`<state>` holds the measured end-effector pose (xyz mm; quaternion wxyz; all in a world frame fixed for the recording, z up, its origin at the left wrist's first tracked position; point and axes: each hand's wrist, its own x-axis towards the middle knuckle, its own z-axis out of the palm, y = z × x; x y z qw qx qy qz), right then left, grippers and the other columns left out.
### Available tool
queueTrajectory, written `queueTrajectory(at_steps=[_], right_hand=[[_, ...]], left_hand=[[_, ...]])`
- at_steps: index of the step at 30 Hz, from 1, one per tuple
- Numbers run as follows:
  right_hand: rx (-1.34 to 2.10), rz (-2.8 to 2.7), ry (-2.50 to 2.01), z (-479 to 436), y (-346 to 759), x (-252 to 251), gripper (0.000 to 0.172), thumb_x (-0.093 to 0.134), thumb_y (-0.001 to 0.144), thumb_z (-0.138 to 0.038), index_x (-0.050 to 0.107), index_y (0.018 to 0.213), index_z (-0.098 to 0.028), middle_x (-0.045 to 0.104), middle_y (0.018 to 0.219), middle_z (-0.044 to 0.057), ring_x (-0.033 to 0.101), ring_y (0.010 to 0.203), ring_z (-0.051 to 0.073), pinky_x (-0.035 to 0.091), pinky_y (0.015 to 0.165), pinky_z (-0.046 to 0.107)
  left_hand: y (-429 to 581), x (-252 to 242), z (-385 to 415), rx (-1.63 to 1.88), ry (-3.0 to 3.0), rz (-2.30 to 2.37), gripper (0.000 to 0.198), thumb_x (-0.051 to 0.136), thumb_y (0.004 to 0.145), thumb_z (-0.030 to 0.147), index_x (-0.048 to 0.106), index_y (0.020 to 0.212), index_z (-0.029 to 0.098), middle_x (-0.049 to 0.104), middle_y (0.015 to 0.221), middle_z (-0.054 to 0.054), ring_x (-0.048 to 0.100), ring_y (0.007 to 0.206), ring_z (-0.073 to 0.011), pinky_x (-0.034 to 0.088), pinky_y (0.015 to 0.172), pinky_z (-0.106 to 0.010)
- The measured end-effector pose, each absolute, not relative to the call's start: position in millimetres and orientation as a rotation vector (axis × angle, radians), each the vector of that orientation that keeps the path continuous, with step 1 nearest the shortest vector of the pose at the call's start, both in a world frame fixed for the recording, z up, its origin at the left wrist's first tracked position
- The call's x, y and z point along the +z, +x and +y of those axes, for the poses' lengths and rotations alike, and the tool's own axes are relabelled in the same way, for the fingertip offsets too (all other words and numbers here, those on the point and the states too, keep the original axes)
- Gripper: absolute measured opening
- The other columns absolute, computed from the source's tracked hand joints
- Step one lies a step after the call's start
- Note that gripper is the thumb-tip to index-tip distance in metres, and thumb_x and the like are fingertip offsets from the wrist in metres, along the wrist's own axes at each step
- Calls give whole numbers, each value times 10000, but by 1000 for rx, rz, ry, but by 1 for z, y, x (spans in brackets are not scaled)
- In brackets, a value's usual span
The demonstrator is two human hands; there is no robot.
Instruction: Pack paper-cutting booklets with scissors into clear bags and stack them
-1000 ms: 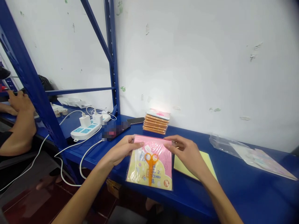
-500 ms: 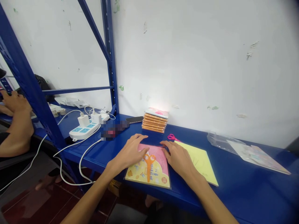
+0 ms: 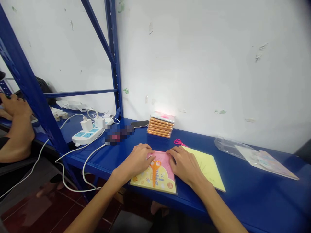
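A clear plastic packet (image 3: 155, 176) with pink and yellow paper and orange scissors inside lies flat on the blue shelf (image 3: 243, 187) near its front edge. My left hand (image 3: 137, 160) rests on the packet's upper left part, fingers curled down onto it. My right hand (image 3: 183, 163) presses on its upper right edge, fingers bent toward the top edge. A yellow sheet (image 3: 209, 166) lies just right of the packet, partly under my right hand. Small pink scissors (image 3: 179, 142) lie behind it.
A stack of orange packets (image 3: 161, 125) stands against the white wall. A white power strip (image 3: 87, 134) with chargers and cables lies at the left, beside a dark phone (image 3: 140, 124). Opened clear wrappers (image 3: 255, 155) lie at the right. Another person's arm (image 3: 17, 129) is at far left.
The packet was lifted and tilted toward me a second ago; it now lies flat on the shelf with both hands pressed on its top edge. The pink scissors have come into view.
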<state>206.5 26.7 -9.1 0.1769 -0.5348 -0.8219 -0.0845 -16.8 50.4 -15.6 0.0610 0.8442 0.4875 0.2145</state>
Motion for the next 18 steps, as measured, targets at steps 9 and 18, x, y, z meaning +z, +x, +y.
queueTrajectory(at_steps=[9,18], right_hand=[[-90,-2342,-1332,26,199,-9,354,438,889,-52,715,1077,-167,724,1051,61,615,1014,218,425,951,344],[-19,-2357,-1360,27,190,-8,391,430,900,-41,734,1119,-153,749,1097,83,653,1045,211,454,930,295]], left_hand=[[-15,-12,47,687,2713,1183,363,384,1029,200,733,1128,198,668,1135,-88,595,1061,-222,468,960,-353],[-12,-3,34,571,2719,1228,318,436,1015,324,641,1231,210,644,1180,-80,574,1076,-256,435,961,-413]])
